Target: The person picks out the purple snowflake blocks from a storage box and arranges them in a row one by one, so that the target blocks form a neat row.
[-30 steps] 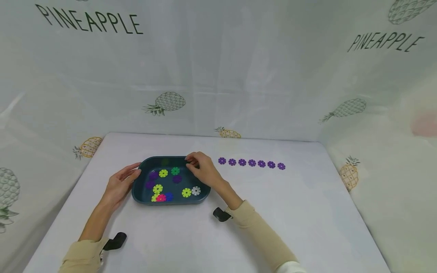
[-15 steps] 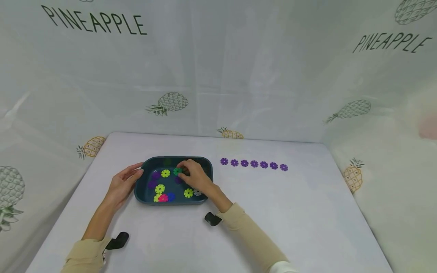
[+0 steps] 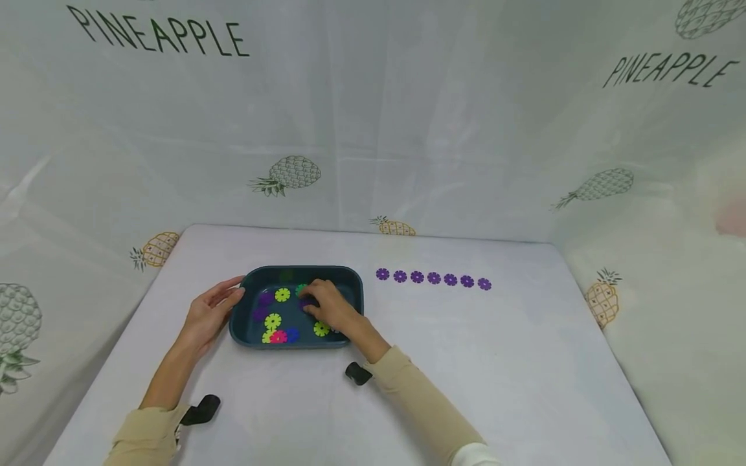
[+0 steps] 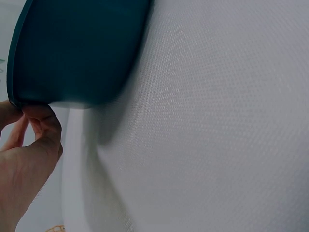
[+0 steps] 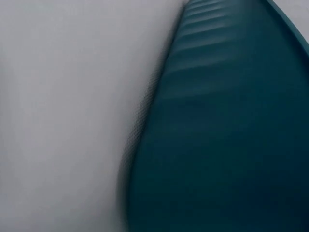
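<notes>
My left hand (image 3: 208, 316) holds the left end of a dark teal tray (image 3: 297, 345), fingers and thumb at its rim; the left wrist view shows the same grip on the tray (image 4: 77, 53). My right hand (image 3: 329, 305) reaches into the tray. Its bent fingers and thumb stand either side of a notched purple plastic disc (image 3: 304, 303), and I cannot tell whether they pinch it. A green disc (image 3: 300, 289) lies partly under the fingers. The right wrist view shows only the side of the tray (image 5: 217, 135) and white cloth.
Several yellow discs (image 3: 272, 321), more purple ones (image 3: 265, 298), a pink disc (image 3: 278, 336) and a blue disc (image 3: 293, 334) lie in the tray. To its right, a row of several purple discs (image 3: 434, 278) runs across the white table (image 3: 524, 362). Pineapple-printed cloth (image 3: 437, 129) hangs behind.
My right hand has moved from the tray's far right edge to the left and down, past the green disc to the purple one. My left hand stays on the rim.
</notes>
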Available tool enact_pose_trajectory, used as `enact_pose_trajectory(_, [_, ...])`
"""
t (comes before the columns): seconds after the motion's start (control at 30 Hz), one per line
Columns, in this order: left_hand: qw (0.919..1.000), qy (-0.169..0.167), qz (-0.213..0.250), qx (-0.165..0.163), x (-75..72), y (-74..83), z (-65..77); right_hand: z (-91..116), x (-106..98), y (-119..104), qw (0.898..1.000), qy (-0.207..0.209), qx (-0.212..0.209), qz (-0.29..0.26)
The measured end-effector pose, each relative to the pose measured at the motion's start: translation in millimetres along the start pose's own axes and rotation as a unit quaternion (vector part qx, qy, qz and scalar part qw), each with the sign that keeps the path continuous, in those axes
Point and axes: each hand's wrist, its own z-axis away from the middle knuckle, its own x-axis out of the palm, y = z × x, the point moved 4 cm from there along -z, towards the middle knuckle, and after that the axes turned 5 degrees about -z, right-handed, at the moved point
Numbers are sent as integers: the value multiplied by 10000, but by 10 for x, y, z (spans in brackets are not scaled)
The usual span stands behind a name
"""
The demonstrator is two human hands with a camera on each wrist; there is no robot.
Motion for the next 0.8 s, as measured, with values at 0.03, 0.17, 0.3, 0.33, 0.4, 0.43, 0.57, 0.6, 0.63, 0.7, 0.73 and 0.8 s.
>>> enact_pose_trajectory(0.03, [10000, -5, 16, 17, -1, 4, 0, 0, -4, 0, 10000, -9, -5, 11])
enact_pose_trajectory(0.17, [9998, -50, 129, 157, -6, 19, 8, 8, -27, -7, 9999, 0, -115, 92])
enact_pose_trajectory(0.3, [9994, -82, 190, 271, -19, 25, 28, 24, -55, -19, 9998, 57, -189, 28])
enact_pose_trajectory(0.33, [9994, -77, 192, 278, -23, 25, 33, 28, -59, -19, 9998, 52, -174, 2])
enact_pose_trajectory(0.4, [9994, -92, 188, 278, -25, 21, 38, 41, -63, -17, 9999, 24, -104, 0])
enact_pose_trajectory(0.43, [9994, -105, 181, 272, -24, 18, 39, 47, -63, -14, 10000, -3, -61, 17])
enact_pose_trajectory(0.57, [9995, -154, 142, 247, -16, 14, 40, 72, -69, -11, 9998, -130, 103, 83])
enact_pose_trajectory(0.6, [9995, -157, 134, 235, -15, 14, 40, 75, -73, -13, 9998, -143, 116, 100])
enact_pose_trajectory(0.63, [9996, -152, 114, 229, -16, 14, 40, 78, -77, -15, 9997, -159, 130, 100])
enact_pose_trajectory(0.7, [9996, -133, 97, 209, -18, 17, 41, 83, -90, -23, 9998, -143, 110, 89])
enact_pose_trajectory(0.73, [9997, -127, 88, 203, -20, 19, 42, 85, -95, -25, 9999, -132, 85, 69])
enact_pose_trajectory(0.8, [9997, -106, 78, 187, -24, 22, 46, 86, -107, -33, 10000, -92, 25, 2])
